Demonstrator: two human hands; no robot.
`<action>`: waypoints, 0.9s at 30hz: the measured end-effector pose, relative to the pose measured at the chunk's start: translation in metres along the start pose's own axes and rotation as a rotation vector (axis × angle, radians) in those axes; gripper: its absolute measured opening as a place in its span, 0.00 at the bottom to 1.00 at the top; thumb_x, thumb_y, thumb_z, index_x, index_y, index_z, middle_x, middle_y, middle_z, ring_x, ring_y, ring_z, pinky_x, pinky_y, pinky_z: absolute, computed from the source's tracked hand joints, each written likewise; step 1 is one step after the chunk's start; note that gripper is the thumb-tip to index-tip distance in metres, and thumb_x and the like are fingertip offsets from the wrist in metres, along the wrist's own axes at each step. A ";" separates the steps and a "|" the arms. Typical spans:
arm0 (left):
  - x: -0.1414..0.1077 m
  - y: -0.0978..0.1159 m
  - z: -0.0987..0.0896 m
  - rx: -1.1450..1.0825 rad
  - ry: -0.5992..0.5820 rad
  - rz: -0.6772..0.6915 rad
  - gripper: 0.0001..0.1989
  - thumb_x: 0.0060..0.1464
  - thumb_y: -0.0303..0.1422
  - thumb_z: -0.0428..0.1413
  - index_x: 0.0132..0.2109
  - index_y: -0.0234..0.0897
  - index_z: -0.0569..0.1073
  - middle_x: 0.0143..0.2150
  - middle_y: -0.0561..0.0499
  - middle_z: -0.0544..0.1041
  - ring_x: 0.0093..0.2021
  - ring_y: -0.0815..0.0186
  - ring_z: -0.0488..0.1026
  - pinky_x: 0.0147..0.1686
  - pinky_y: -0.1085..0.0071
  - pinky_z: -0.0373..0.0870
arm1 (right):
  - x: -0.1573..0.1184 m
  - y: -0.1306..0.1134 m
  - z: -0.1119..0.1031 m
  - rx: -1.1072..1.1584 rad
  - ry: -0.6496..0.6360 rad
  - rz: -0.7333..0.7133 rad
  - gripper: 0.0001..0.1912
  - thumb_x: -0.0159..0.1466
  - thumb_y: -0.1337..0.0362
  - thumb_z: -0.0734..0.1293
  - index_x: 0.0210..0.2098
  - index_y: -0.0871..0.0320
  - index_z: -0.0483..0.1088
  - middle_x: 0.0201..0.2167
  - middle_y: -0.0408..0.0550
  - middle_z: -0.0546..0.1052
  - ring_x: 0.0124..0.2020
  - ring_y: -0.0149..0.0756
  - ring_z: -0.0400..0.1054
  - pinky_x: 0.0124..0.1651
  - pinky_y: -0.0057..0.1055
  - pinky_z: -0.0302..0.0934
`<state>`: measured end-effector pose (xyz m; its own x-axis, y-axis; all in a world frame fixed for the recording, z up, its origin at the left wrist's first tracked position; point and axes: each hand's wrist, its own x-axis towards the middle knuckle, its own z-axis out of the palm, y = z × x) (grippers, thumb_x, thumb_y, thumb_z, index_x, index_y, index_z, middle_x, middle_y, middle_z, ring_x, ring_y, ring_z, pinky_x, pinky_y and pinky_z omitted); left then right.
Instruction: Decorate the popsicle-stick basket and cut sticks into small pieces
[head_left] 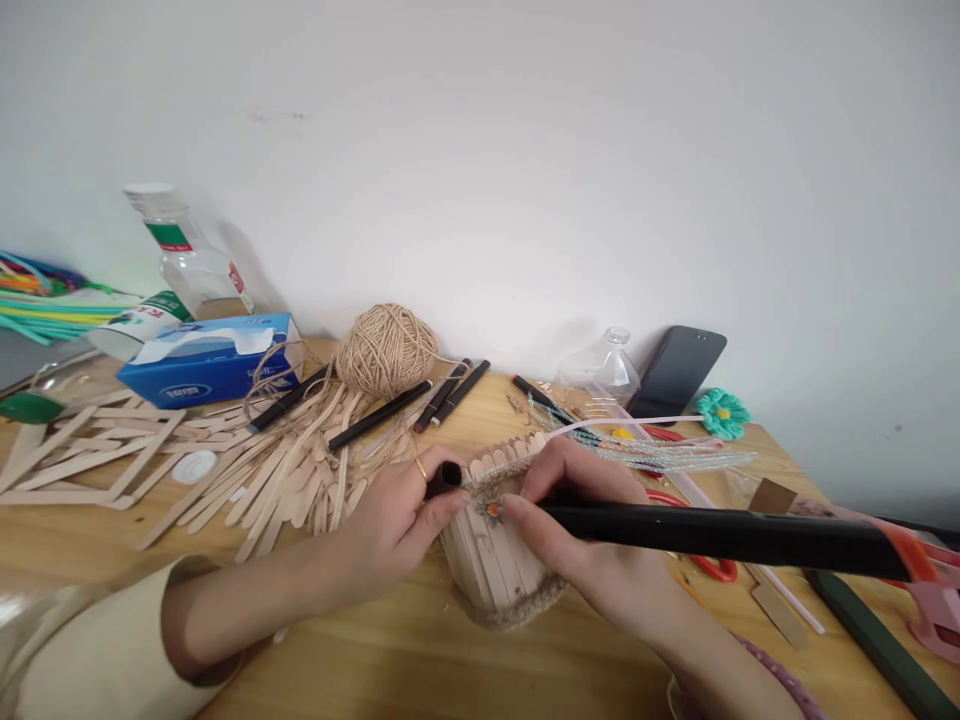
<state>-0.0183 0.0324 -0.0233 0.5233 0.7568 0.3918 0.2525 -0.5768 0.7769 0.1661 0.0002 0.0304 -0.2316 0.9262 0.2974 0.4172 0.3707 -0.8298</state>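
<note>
A small craft made of wooden sticks (495, 565) stands near the table's front, with twine around its top and bottom edges. On its face is a grey flower shape with an orange centre (492, 509). My left hand (409, 505) is closed on a dark marker cap, open end showing, and its thumb is at the craft's left edge. My right hand (592, 520) holds a long black marker (675, 530) between thumb and fingers. The marker's tip is hidden behind the fingertips, beside the flower's centre.
Loose sticks (292, 480), a blue tissue box (214, 365), a glass bottle (191, 250) and a twine ball (386, 350) lie left and behind. Several markers lie behind. A phone (679, 370), teal flower (723, 413) and small clear bottle (615, 365) stand back right.
</note>
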 end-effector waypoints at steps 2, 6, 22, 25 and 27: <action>0.000 0.000 0.000 -0.007 -0.004 0.007 0.07 0.62 0.34 0.44 0.41 0.37 0.64 0.28 0.54 0.71 0.28 0.66 0.68 0.29 0.71 0.62 | -0.001 0.000 0.000 -0.014 -0.013 0.004 0.11 0.59 0.68 0.65 0.23 0.55 0.60 0.17 0.35 0.63 0.19 0.26 0.55 0.20 0.23 0.50; 0.001 0.000 0.000 -0.010 -0.005 0.011 0.07 0.61 0.34 0.44 0.41 0.37 0.65 0.28 0.53 0.72 0.28 0.65 0.69 0.29 0.71 0.62 | -0.004 0.001 -0.001 -0.032 -0.018 0.007 0.10 0.59 0.66 0.65 0.23 0.55 0.60 0.18 0.36 0.63 0.19 0.26 0.56 0.21 0.24 0.51; 0.001 0.001 0.000 0.019 -0.001 -0.004 0.10 0.62 0.37 0.43 0.41 0.37 0.66 0.29 0.52 0.73 0.29 0.64 0.69 0.30 0.69 0.63 | -0.004 0.002 -0.001 -0.061 -0.041 0.001 0.10 0.60 0.65 0.65 0.24 0.55 0.62 0.18 0.37 0.64 0.19 0.27 0.56 0.20 0.24 0.51; 0.001 0.001 0.000 0.015 -0.006 -0.006 0.11 0.62 0.37 0.43 0.41 0.37 0.65 0.28 0.52 0.72 0.28 0.65 0.69 0.30 0.69 0.63 | -0.003 0.002 0.000 -0.038 -0.024 -0.007 0.10 0.59 0.66 0.65 0.23 0.55 0.61 0.18 0.36 0.63 0.19 0.27 0.55 0.20 0.24 0.51; 0.001 0.001 0.000 0.015 -0.001 0.000 0.10 0.62 0.37 0.43 0.41 0.37 0.65 0.29 0.52 0.72 0.28 0.65 0.69 0.29 0.70 0.62 | -0.001 0.002 0.000 -0.007 -0.004 -0.003 0.11 0.59 0.67 0.65 0.23 0.55 0.60 0.17 0.36 0.62 0.19 0.27 0.55 0.20 0.24 0.50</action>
<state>-0.0174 0.0328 -0.0221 0.5242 0.7564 0.3913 0.2642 -0.5812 0.7696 0.1669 -0.0002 0.0283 -0.2363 0.9250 0.2976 0.4227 0.3736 -0.8257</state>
